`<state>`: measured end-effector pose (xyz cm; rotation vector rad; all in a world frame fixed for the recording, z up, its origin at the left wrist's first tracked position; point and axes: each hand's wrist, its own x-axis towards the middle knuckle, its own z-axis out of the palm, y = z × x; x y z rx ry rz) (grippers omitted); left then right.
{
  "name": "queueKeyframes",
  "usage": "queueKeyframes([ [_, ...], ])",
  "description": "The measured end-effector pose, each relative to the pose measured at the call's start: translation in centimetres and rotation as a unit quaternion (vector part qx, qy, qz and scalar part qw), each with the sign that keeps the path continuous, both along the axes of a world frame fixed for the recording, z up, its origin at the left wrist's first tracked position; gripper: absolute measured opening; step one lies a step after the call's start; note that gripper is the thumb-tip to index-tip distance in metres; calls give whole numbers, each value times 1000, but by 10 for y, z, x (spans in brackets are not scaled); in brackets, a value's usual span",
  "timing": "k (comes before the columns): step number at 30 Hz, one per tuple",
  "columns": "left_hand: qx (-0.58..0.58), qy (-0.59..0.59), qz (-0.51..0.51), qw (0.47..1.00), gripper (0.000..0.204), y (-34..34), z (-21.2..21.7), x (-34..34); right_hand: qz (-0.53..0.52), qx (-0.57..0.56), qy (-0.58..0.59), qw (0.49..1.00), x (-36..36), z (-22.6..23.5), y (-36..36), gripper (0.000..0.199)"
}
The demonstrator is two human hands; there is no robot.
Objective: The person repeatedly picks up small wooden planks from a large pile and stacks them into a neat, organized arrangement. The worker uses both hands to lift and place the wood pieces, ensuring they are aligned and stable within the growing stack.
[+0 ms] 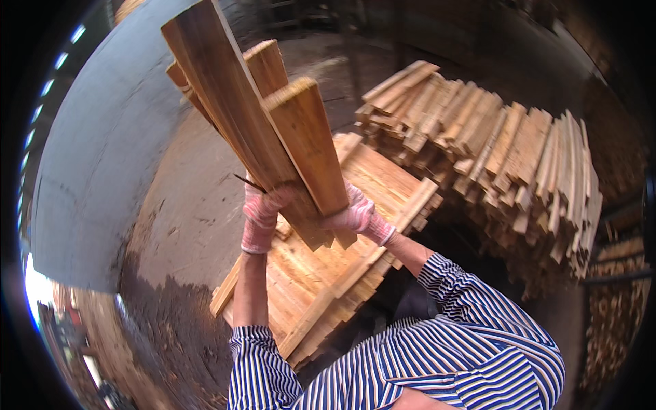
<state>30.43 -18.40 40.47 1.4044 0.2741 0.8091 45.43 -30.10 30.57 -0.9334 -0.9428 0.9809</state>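
Both my hands wear pink and white knitted work gloves and grip a bundle of wooden boards (229, 102) from its two sides. My left hand (263, 215) is closed round the lower left of the bundle. On the right, my right hand (359, 213) clasps the boards near their lower end. Several boards of unequal length stand tilted upward, their tops leaning away to the left. A thin dark sliver (249, 182) sticks out beside my left glove. Just below the bundle lies a flat layer of planks (301, 273) with crosswise strips along its edges.
A large pile of stacked wooden slats (492, 143) stands at the far right. To the left rises a curved-looking grey wall (96, 164), with bare dirt floor (198, 184) before it. More wood is stacked (615, 314) at the right rim.
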Motion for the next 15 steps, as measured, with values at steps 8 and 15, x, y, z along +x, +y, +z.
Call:
queueKeyframes([
  [8, 237, 303, 61, 921, 83, 29, -180, -149, 170, -50, -196, 964, -57, -73, 71, 106],
  [15, 113, 457, 54, 880, 79, 29, -211, -141, 237, -131, -130, 954, -57, -103, 98, 93],
])
